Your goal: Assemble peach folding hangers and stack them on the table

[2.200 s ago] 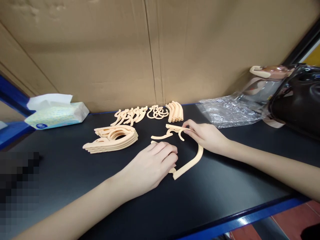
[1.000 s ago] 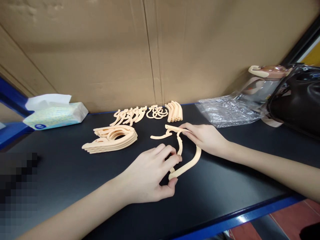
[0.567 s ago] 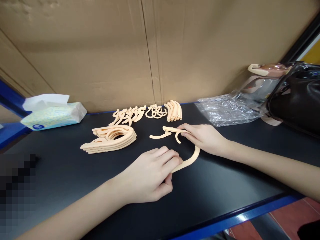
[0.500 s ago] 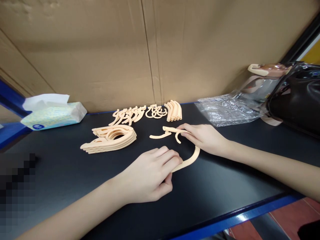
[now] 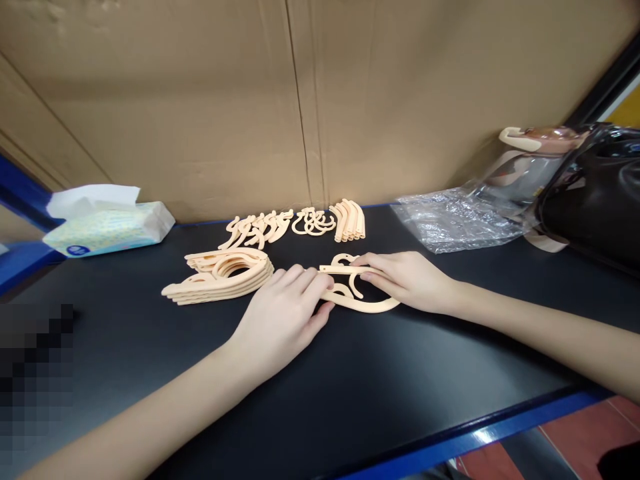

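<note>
Both hands grip one cream plastic folding hanger [image 5: 373,307] low over the black table. My left hand [image 5: 293,303] is closed around its left arm, with fingertips near the middle. My right hand [image 5: 407,280] pinches the upper right arm, thumb and fingers together. A small curved hook [image 5: 357,287] hangs down between the arms, and another curved part shows just above the right fingers. Where the pieces join is partly hidden by my fingers. Left of my left hand lies a stack of folded hangers [image 5: 217,287], close to its knuckles.
Along the back lie loose curved arm pieces [image 5: 255,230], a pile of small hooks [image 5: 314,222] and a row of tubular arms [image 5: 349,220]. A tissue pack [image 5: 110,227] sits at left. Clear plastic bag [image 5: 455,217], a bottle [image 5: 540,157] and a black bag [image 5: 595,200] stand right.
My left hand has moved up and left, folding the hanger's lower arm up towards the upper arm. My right hand has stayed nearly in place.
</note>
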A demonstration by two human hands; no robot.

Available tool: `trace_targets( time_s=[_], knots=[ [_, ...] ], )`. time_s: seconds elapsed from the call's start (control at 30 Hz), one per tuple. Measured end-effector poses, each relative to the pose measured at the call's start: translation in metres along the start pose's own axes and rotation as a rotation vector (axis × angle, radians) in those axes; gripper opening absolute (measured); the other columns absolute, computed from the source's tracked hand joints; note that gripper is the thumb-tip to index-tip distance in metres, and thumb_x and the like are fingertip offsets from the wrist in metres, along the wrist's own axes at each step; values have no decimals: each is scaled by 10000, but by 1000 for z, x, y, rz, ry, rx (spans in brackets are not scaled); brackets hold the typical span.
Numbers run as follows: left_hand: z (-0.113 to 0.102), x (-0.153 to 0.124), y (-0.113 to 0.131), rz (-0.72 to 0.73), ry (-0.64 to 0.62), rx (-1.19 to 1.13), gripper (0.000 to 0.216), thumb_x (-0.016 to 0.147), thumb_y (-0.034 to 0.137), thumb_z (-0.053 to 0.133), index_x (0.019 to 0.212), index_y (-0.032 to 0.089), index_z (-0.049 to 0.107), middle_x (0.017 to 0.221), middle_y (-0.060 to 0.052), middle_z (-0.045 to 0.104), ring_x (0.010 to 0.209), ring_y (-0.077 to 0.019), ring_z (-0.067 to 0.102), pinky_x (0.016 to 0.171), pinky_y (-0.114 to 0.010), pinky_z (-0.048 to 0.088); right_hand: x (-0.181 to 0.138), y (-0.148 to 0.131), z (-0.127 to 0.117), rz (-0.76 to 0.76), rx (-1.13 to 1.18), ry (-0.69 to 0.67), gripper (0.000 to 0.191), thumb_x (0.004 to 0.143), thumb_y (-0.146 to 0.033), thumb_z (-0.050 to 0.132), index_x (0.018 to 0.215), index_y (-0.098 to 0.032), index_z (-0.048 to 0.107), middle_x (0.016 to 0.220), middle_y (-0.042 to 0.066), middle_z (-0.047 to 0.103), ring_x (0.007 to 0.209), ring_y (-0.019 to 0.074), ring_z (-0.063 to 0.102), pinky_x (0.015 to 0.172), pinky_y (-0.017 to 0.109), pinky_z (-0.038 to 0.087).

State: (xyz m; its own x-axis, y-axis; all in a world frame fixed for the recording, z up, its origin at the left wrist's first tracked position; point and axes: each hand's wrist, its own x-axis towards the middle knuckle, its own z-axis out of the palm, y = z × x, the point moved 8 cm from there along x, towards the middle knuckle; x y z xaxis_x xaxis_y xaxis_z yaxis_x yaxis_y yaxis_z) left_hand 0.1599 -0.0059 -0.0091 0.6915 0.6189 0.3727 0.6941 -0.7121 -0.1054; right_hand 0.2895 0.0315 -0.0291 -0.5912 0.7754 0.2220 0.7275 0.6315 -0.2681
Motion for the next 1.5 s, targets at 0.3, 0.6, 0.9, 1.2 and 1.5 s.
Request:
trace_targets(
  time_s=[0.3,0.6,0.9,1.2,1.5],
  knots=[
    [4,0,-2,-41,-35,-93,174,868,216,451,696,187,451,656,12,538,615,-143,496,524,-247,319,-2,-4,0,-23,-2,22,272,956,-305,347,1156,-244,521,1074,7,658,863,155,650,729,252,460],
    [3,-2,-3,-72,-39,-192,59,859,221,467,835,189,510,778,2,584,711,-156,542,569,-257,377,-2,-9,-1,-54,44,-18,344,927,-306,407,1262,-232,432,904,9,666,761,143,637,636,216,427],
    [2,-3,-8,-116,-31,-151,115,865,301,475,855,187,486,743,7,594,697,-169,556,541,-265,372,-6,-24,3,-202,97,-72,362,924,-344,416,1251,-195,464,1067,62,622,902,160,596,773,254,430],
    [4,-4,-13,-181,-51,-161,184,821,344,513,921,191,500,743,3,570,711,-186,556,553,-284,401,-15,-51,7,-402,13,-143,371,931,-439,384,1167,-186,520,861,33,547,761,144,514,690,250,390],
    [6,-5,-15,-230,-88,-241,190,771,281,560,937,195,529,885,-4,601,812,-195,549,657,-308,426,-24,-72,12,-558,-208,-85,369,950,-420,343,1116,-170,558,882,43,570,754,152,481,656,269,371]
  ],
)
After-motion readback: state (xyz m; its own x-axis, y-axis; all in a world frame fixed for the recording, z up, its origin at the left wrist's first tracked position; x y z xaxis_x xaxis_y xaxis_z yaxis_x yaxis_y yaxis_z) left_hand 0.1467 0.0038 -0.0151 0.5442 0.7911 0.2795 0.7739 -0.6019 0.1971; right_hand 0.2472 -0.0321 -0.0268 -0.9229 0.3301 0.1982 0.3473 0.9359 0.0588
